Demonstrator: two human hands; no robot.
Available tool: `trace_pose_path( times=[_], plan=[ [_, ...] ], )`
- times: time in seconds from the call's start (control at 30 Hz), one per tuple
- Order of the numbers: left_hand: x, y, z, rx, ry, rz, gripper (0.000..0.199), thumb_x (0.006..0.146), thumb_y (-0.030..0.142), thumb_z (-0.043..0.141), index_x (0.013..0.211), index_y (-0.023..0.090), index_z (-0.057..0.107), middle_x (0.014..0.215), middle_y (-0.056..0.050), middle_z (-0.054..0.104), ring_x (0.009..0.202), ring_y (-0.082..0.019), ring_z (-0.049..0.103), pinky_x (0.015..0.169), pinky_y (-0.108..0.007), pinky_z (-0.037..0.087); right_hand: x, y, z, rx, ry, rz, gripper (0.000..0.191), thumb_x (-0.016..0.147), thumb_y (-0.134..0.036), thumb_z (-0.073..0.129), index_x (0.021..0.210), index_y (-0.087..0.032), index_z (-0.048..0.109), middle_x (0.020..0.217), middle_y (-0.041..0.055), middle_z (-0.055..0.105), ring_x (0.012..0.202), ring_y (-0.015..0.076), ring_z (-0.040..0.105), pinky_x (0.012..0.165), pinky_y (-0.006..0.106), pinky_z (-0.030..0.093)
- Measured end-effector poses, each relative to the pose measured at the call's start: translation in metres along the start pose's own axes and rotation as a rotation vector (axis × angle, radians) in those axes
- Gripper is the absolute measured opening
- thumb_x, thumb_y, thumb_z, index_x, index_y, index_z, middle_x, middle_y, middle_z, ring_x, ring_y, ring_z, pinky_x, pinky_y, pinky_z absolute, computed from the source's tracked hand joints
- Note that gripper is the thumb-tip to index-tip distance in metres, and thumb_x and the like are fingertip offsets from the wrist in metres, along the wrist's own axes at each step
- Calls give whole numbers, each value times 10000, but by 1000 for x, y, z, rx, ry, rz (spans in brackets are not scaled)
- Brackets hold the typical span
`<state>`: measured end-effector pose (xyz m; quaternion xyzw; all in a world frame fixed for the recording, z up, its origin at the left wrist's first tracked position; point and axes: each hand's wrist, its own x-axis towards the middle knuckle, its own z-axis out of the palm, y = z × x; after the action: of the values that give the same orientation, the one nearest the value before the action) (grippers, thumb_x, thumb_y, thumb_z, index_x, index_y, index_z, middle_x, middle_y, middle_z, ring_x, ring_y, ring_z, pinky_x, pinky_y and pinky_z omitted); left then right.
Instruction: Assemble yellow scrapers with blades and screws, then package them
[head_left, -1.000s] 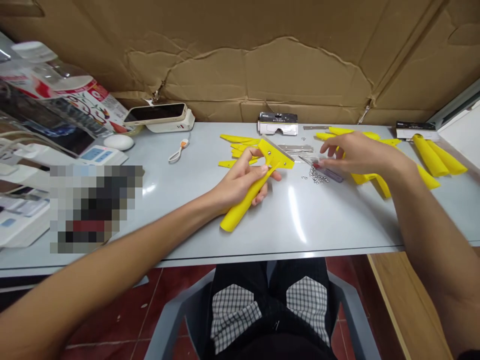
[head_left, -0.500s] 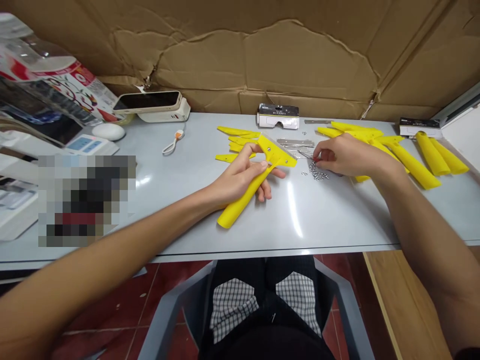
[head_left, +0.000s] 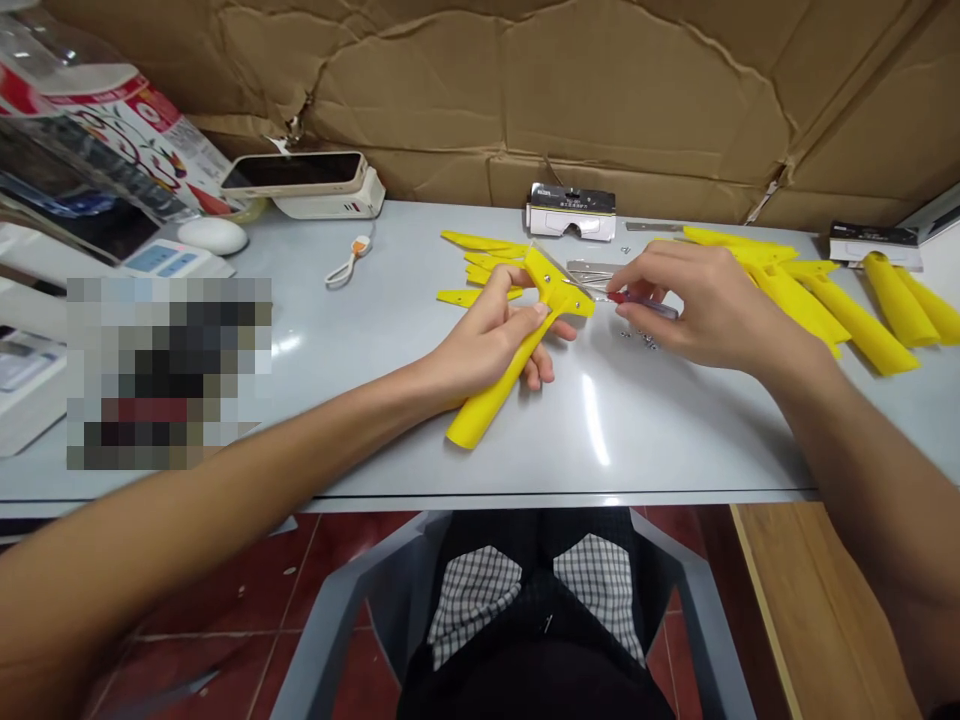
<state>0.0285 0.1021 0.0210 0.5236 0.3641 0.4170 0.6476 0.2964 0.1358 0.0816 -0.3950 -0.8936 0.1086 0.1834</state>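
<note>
At frame centre, the left hand (head_left: 491, 345) is wrapped round the yellow scraper (head_left: 508, 377), thumb near its neck, seemingly to steady the screwed head. Right of centre, the right hand (head_left: 697, 305) pinches a screwdriver (head_left: 651, 304), apparently for fine control. That hand partly covers loose screws (head_left: 647, 341); tip contact cannot be determined against the metal behind.

Passable tabletop (head_left: 660, 430) front centre, yellow scraper (head_left: 497, 392) left, screws (head_left: 649, 341) beyond, cardboard (head_left: 637, 100) behind

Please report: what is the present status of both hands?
Left hand grips yellow scraper. Right hand holds screwdriver. Loose screws lie near right hand.
</note>
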Motion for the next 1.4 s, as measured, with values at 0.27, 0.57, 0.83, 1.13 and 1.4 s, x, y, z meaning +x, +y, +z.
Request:
trace_pose_path(
  times=[0.27, 0.57, 0.83, 1.13, 1.4],
  plan=[
    [0, 0, 0, 30, -31, 0, 336, 1098, 317, 625, 1324, 252, 386, 1046, -67, 799, 568, -156, 736, 489, -291, 544, 1, 1, 10, -17, 34, -63, 261, 1032, -401, 613, 1140, -295, 826, 1035, 83, 758, 903, 281, 696, 857, 432, 516],
    [-2, 2, 1, 55, -51, -5, 277, 1112, 327, 614, 1240, 269, 375, 1093, -68, 811, 567, -137, 734, 500, -278, 540, 2, 9, 19, -53, 150, -205, 194, 1024, -314, 641, 1106, -272, 812, 1003, 53, 766, 828, 233, 692, 779, 374, 511],
    [-2, 0, 2, 86, -30, 14, 281, 1099, 313, 623, 1232, 262, 380, 1030, -63, 802, 541, -139, 721, 482, -273, 517, 0, 3, 21, -78, 175, -206, 194, 1030, -280, 649, 1116, -235, 816, 961, 68, 732, 786, 221, 653, 721, 375, 492],
    [-6, 8, 7, 132, 3, -12, 262, 1092, 288, 621, 1160, 280, 369, 930, 12, 727, 504, -105, 645, 432, -243, 464, -8, -8, 11, -152, 305, -219, 214, 1090, -313, 616, 1081, -283, 827, 1088, 103, 689, 763, 215, 621, 678, 411, 523],
    [-7, 9, 8, 137, 12, -5, 305, 1072, 296, 655, 1201, 286, 379, 907, 24, 707, 472, -84, 568, 432, -236, 404, -8, -12, 10, -140, 410, -323, 148, 1054, -276, 686, 1062, -246, 831, 968, 68, 731, 760, 209, 663, 661, 383, 538]
  ],
)
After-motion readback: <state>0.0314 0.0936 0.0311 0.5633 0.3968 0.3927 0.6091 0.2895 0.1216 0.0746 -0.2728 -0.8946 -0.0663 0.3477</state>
